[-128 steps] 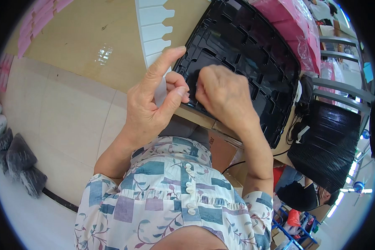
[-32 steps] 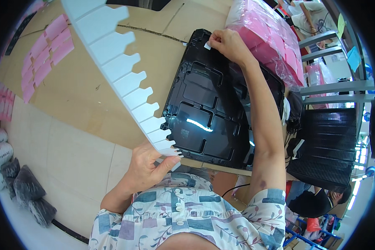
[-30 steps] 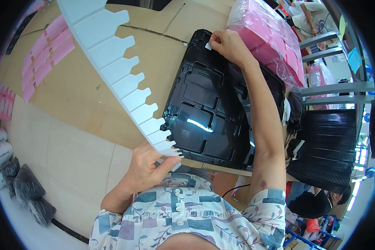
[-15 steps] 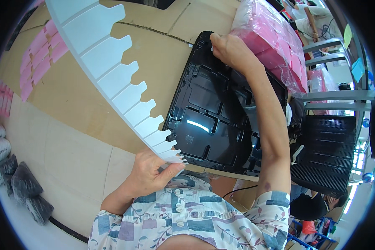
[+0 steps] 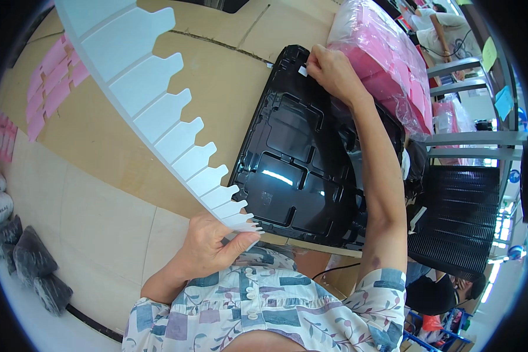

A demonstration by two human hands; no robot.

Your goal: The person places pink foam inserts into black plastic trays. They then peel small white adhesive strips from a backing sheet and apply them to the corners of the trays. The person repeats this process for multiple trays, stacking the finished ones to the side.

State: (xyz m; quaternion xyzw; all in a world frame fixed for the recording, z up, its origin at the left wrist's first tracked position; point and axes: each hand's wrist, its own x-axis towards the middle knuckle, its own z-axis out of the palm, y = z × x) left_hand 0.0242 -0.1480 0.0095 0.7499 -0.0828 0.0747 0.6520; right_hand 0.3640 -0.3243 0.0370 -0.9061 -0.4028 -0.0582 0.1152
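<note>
My left hand [image 5: 208, 246] is closed, thumb on top, around the near end of a long white strip with notched tabs [image 5: 149, 100]. The strip rises toward the upper left, its tabs pointing right. My right hand [image 5: 331, 69] reaches over a shiny black moulded plastic panel [image 5: 281, 170] with shallow recesses. Its fingers are pinched together near the panel's far edge; what they hold, if anything, is hidden. Just left of those fingertips a small white piece [image 5: 303, 71] shows on the panel.
Cardboard [image 5: 158, 70] covers the table beneath the panel. Pink pieces in clear plastic wrap [image 5: 381, 53] stand behind my right hand. More pink pieces [image 5: 56, 82] lie far left. A black ribbed stack [image 5: 457, 217] is at the right. Dark bags [image 5: 35, 258] rest at lower left.
My right hand has shifted slightly to the right, uncovering more of the small white piece on the panel. My left hand still holds the strip, almost unmoved.
</note>
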